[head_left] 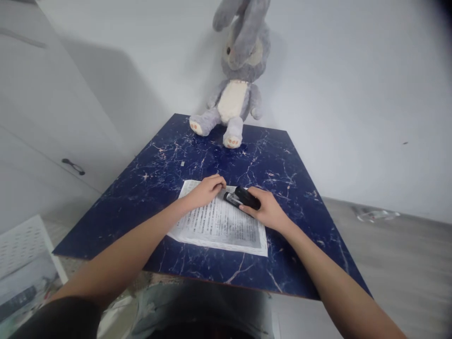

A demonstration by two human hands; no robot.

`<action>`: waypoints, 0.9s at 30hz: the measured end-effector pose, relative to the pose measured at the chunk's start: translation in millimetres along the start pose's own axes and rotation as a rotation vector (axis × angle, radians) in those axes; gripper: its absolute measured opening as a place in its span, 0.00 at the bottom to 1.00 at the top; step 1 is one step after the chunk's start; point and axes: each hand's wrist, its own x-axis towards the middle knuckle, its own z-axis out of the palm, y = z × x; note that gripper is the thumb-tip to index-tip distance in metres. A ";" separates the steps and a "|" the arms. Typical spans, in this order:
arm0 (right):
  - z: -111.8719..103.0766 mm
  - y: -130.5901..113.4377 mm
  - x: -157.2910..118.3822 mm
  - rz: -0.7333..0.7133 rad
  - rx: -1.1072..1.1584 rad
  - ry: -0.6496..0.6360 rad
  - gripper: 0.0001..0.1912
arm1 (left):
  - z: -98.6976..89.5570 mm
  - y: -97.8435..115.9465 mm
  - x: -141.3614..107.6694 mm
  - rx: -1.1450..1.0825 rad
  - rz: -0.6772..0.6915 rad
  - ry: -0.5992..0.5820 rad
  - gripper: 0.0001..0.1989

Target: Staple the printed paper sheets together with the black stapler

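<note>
A stack of printed sheets (219, 228) lies on the table in front of me, its pages covered with columns of text. My right hand (267, 207) grips a black stapler (247, 197) from its right end, thumb on the near side. The stapler's front points left, over the upper part of the sheets. Just left of it, my left hand (208, 189) rests near the far edge of the stack, fingers curled together. Whatever those fingers may pinch is too small or hidden to make out.
The dark blue marbled table (282, 179) narrows towards the wall. A grey plush rabbit (233, 101) sits at its far edge. A small pale scrap (182, 164) lies left of centre. On the floor to the right is a clear plastic wrapper (376, 215).
</note>
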 end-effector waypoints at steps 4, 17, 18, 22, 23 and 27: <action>0.6 -3.7 1.7 -0.056 0.067 -0.141 0.13 | 13.4 -1.0 4.9 -0.327 -0.114 0.116 0.11; -19.8 24.4 0.3 0.161 0.796 -0.457 0.28 | 15.9 -11.8 10.4 -0.733 -0.303 0.197 0.31; -18.7 24.8 0.4 0.161 0.807 -0.453 0.28 | 15.9 -11.8 10.6 -0.734 -0.303 0.207 0.32; -17.7 27.3 0.7 0.159 0.842 -0.454 0.29 | 14.1 -10.6 10.8 -0.752 -0.308 0.226 0.32; -17.7 28.7 0.7 0.157 0.852 -0.461 0.29 | 13.6 -10.0 10.8 -0.755 -0.314 0.223 0.33; -16.1 35.7 0.8 0.143 0.890 -0.492 0.31 | 12.8 -7.4 10.4 -0.748 -0.322 0.207 0.35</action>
